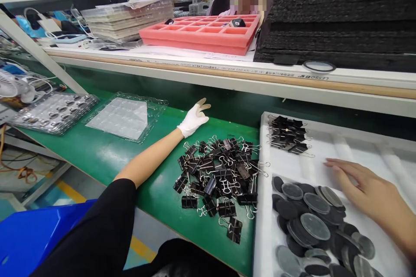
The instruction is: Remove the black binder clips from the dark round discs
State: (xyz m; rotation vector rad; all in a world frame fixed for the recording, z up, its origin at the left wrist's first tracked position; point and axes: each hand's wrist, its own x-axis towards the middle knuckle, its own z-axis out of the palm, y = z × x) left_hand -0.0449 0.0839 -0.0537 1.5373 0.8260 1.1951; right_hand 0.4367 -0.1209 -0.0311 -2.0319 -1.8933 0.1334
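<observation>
My left hand [194, 120], in a white glove with bare fingertips, reaches over the green table near its back edge, fingers spread and holding nothing. Just in front of it lies a loose heap of black binder clips [224, 173] with silver wire handles. Over the white foam tray [264, 225] hovers my bare right hand [365, 186], fingers stretched out and nothing visible in them. Below and left of that hand, round dark and clear discs [315, 225] are piled in the tray. More binder clips [287, 134] sit bunched in its far left corner.
Clear plastic trays [118, 117] lie at the table's left. A white shelf [208, 71] spans the back, carrying a pink foam tray [198, 41], black foam sheets [338, 21] and a round ring [318, 66]. Behind it is a person. A blue bin [35, 233] stands lower left.
</observation>
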